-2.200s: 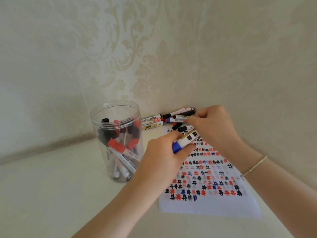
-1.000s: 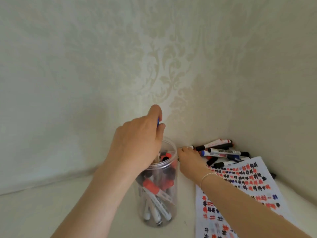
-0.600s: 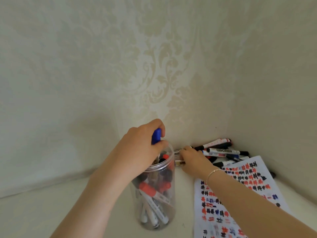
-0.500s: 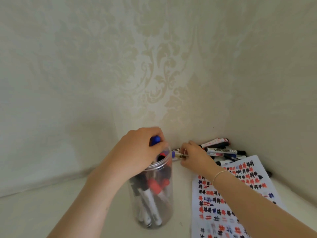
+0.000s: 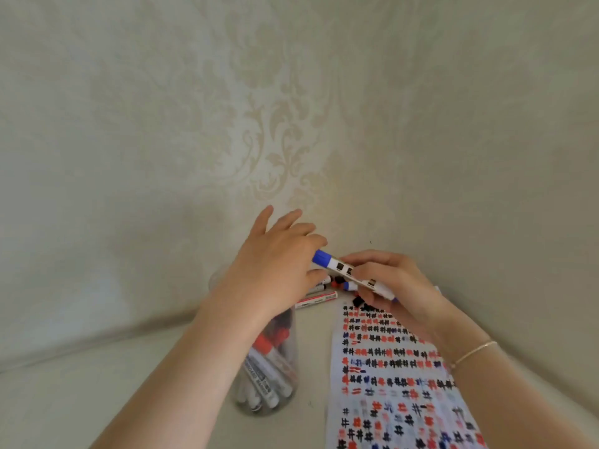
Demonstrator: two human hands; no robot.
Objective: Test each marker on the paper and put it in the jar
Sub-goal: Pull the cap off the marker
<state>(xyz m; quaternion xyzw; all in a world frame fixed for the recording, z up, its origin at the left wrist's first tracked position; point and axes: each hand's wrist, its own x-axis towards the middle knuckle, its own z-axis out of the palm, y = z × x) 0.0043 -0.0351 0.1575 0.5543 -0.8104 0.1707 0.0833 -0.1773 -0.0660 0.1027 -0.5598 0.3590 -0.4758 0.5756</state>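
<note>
Pale damask wallpaper (image 5: 275,140) covers both walls of a corner, above a cream tabletop (image 5: 97,393).

Both hands meet just above that corner. The right hand (image 5: 393,286) is closed round the barrel of a white marker (image 5: 348,270) that lies tilted, its blue cap (image 5: 321,257) up and to the left, its other end showing past the palm on the right. The left hand (image 5: 275,267) is at the capped end: the cap sits between its thumb and forefinger, and the remaining fingers are spread wide toward the wall. How firmly it pinches the cap cannot be told.

Under the left wrist stands the clear jar (image 5: 269,367), partly hidden by the forearm, with red- and black-capped markers inside. Right of it lies the paper (image 5: 389,384), covered in rows of small black, red and blue marks; the right forearm crosses over its far edge, a thin bracelet (image 5: 473,353) on the wrist.

Loose markers (image 5: 316,300) lie between jar and paper, beneath the hands, in the corner.
</note>
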